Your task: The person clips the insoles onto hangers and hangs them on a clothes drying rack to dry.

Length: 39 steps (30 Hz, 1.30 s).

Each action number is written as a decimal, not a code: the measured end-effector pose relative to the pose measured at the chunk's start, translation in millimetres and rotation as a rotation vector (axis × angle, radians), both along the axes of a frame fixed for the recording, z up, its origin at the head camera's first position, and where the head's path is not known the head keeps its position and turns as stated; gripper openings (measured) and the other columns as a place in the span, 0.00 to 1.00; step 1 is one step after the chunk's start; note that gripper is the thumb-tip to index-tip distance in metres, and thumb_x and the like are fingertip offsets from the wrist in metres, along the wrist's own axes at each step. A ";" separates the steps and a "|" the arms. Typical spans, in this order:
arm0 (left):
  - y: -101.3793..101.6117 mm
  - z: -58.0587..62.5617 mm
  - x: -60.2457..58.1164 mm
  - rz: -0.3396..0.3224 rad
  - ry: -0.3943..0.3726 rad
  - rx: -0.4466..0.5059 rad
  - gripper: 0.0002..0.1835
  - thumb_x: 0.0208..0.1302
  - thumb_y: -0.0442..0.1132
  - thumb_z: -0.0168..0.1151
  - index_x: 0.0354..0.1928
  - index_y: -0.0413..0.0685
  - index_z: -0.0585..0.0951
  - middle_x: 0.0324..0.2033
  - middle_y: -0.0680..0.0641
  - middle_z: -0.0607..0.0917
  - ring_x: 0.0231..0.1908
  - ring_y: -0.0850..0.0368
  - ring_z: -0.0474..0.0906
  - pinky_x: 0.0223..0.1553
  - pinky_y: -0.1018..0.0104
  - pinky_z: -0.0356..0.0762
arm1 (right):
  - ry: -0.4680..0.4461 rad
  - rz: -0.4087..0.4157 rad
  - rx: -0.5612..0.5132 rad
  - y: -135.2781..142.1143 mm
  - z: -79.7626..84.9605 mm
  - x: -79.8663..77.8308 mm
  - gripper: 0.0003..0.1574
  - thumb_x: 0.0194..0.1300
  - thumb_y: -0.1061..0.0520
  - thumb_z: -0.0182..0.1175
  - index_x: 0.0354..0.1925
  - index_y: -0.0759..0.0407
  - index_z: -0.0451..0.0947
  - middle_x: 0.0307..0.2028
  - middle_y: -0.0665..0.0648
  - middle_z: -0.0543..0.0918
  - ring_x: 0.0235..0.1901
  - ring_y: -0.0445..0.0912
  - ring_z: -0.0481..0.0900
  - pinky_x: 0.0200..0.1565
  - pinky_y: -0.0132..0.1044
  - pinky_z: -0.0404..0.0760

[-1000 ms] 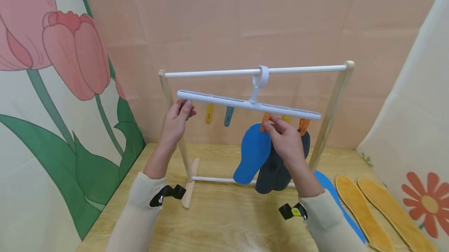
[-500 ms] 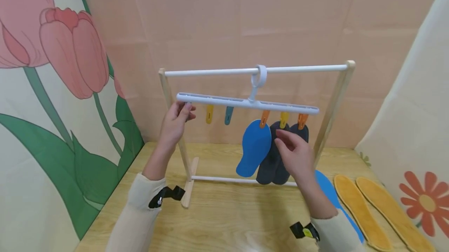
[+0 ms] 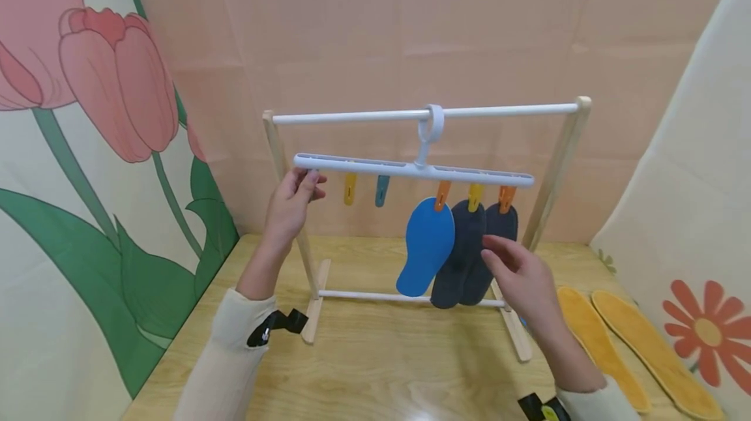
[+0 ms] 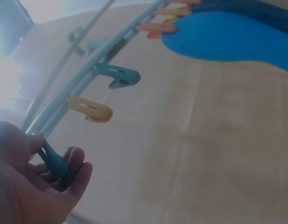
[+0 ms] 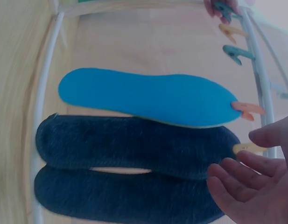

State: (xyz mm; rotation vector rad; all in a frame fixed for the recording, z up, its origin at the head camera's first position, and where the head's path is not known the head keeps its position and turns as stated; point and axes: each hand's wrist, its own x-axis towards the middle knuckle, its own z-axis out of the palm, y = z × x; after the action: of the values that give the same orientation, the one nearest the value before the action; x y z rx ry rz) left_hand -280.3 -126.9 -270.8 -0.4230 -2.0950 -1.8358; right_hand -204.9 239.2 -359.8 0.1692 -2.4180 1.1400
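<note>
A white hanger bar [image 3: 381, 165] hangs by its hook from the drying rack's top rod, its left end slightly higher. My left hand [image 3: 289, 204] is at that end; in the left wrist view its thumb and fingers hold the teal clip [image 4: 53, 160] there. A blue insole [image 3: 430, 245] hangs from an orange clip [image 3: 442, 196]. Two dark insoles [image 3: 459, 258] hang to its right, from a yellow clip [image 3: 475, 197] and another orange clip [image 3: 507, 199]. My right hand [image 3: 522, 277], fingers loosely bent, holds nothing in front of the dark insoles.
A yellow clip [image 3: 349, 189] and a teal clip [image 3: 382, 191] on the bar's left half carry nothing. Two orange-yellow insoles [image 3: 657, 349] lie on the wooden table [image 3: 375, 369] at the right. The rack's wooden foot [image 3: 317, 304] stands at the left.
My right hand has let go of the orange clip on the blue insole and drawn away right and down. The bar's right end has risen slightly. My left hand stays at the left end.
</note>
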 end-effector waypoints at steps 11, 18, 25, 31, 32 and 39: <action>-1.6 -3.0 1.8 0.022 -0.006 -0.028 0.20 0.80 0.48 0.48 0.65 0.45 0.72 0.53 0.40 0.82 0.46 0.49 0.80 0.61 0.53 0.75 | -0.083 -0.001 0.054 24.8 -11.9 9.4 0.31 0.75 0.44 0.58 0.66 0.61 0.74 0.59 0.65 0.82 0.53 0.56 0.83 0.43 0.11 0.68; 0.9 -3.5 2.9 0.029 -0.008 -0.014 0.20 0.80 0.47 0.48 0.64 0.42 0.72 0.53 0.39 0.82 0.47 0.43 0.80 0.60 0.53 0.75 | -0.136 -0.038 0.105 40.7 -19.2 15.1 0.30 0.74 0.42 0.59 0.65 0.59 0.76 0.56 0.64 0.84 0.48 0.41 0.84 0.41 0.17 0.73; 3.2 -2.5 5.2 0.049 0.000 0.000 0.19 0.80 0.46 0.49 0.62 0.42 0.73 0.53 0.38 0.83 0.45 0.45 0.81 0.59 0.54 0.76 | -0.201 -0.077 0.122 62.0 -26.1 18.6 0.33 0.75 0.40 0.57 0.65 0.61 0.76 0.55 0.68 0.84 0.54 0.64 0.82 0.37 0.25 0.78; 4.2 -4.2 8.0 0.055 0.026 -0.018 0.19 0.80 0.46 0.49 0.63 0.42 0.73 0.52 0.39 0.84 0.42 0.50 0.81 0.58 0.55 0.76 | -0.272 -0.155 0.178 94.7 -37.4 19.9 0.36 0.75 0.37 0.54 0.65 0.63 0.74 0.56 0.70 0.82 0.55 0.67 0.79 0.39 0.45 0.82; 4.5 -4.4 8.6 0.058 0.031 -0.021 0.19 0.80 0.46 0.49 0.63 0.43 0.73 0.52 0.40 0.84 0.42 0.50 0.81 0.57 0.55 0.76 | -0.294 -0.161 0.185 101.2 -39.8 19.7 0.38 0.76 0.37 0.53 0.66 0.64 0.73 0.58 0.71 0.81 0.55 0.68 0.78 0.40 0.49 0.81; 7.7 -4.8 8.7 0.074 0.059 -0.012 0.19 0.79 0.48 0.50 0.60 0.43 0.74 0.49 0.41 0.85 0.43 0.44 0.82 0.55 0.54 0.78 | -0.364 -0.179 0.193 147.7 -58.5 17.1 0.42 0.77 0.37 0.49 0.68 0.72 0.66 0.62 0.77 0.74 0.56 0.72 0.75 0.34 0.39 0.79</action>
State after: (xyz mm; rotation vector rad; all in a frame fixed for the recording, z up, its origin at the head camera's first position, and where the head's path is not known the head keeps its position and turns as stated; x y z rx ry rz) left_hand -271.7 -119.1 -275.6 -0.3923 -2.0555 -1.7488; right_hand -187.8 386.8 -418.3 -0.2104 -2.7941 0.9205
